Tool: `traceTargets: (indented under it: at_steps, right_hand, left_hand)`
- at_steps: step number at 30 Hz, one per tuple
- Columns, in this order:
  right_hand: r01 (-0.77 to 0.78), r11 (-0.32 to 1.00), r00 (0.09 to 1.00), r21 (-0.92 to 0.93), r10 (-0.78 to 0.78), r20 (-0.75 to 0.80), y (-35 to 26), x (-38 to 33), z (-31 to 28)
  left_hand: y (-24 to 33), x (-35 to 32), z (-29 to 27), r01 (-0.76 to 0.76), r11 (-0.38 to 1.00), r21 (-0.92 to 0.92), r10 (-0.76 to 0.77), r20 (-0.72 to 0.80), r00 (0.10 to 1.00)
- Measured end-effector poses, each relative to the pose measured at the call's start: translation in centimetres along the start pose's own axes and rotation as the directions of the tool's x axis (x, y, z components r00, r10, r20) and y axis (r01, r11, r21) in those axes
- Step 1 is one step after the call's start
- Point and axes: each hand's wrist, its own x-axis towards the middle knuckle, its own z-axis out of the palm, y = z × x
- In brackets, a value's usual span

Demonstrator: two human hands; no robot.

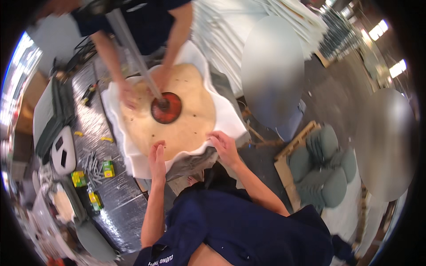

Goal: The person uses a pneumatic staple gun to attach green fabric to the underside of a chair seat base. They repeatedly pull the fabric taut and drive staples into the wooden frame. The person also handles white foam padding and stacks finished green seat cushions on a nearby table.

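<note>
A rounded plywood board (195, 95) with small dark holes lies on a white foam sheet (230, 126). Grey fabric (195, 163) hangs beneath the foam on the near side. A dark-rimmed red disc (167, 115) on a metal rod (133, 51) rests against the board's middle. At the near left edge my left hand (157, 162) is open, its fingers stretched over the foam and the board's rim. My right hand (225, 147) has its fingers bent around the foam's edge at the near right. Opposite me, a co-worker's two hands (128, 94) are on or just above the board's far left part.
Left of the board is a shiny work table (126, 217) with yellow-green boxes (108, 168) and scattered metal pieces (92, 166). Grey padded seats (326, 177) stack on a pallet at right. White sheets (217, 35) are piled at the back, near an upright grey oval (273, 73).
</note>
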Motion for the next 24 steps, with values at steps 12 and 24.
traceTargets:
  at_steps: [12,24]
  right_hand:
    - [-0.311,0.946,0.828,0.095,0.319,-0.461,13.5,-3.2,-25.4]
    - [-0.747,0.450,0.649,-0.489,0.332,-0.685,31.4,21.4,-53.6]
  left_hand:
    - [-3.7,-5.4,21.5,-0.161,0.756,0.634,-0.452,0.683,0.574]
    - [8.4,5.8,20.2,0.037,0.153,0.988,0.056,-0.046,0.997]
